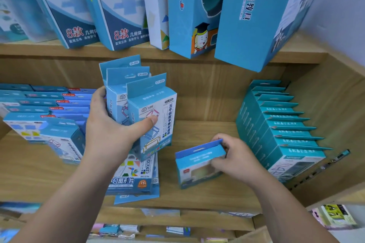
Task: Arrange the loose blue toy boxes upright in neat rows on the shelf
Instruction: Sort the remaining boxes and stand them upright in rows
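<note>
Glossy printed card boxes (152, 116) (blue) on matt wood-grain shelf (207, 195).

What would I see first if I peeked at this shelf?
The left hand grips three blue toy boxes upright, mid-shelf. Beside it, the right hand holds one small blue box on the wooden shelf. A neat row of teal boxes fills the right side.

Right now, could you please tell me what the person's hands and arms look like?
The left hand and right hand are bare: no gloves, rings, watch or bracelet show. The left forearm and right forearm are uncovered, with no sleeve in view.
</note>
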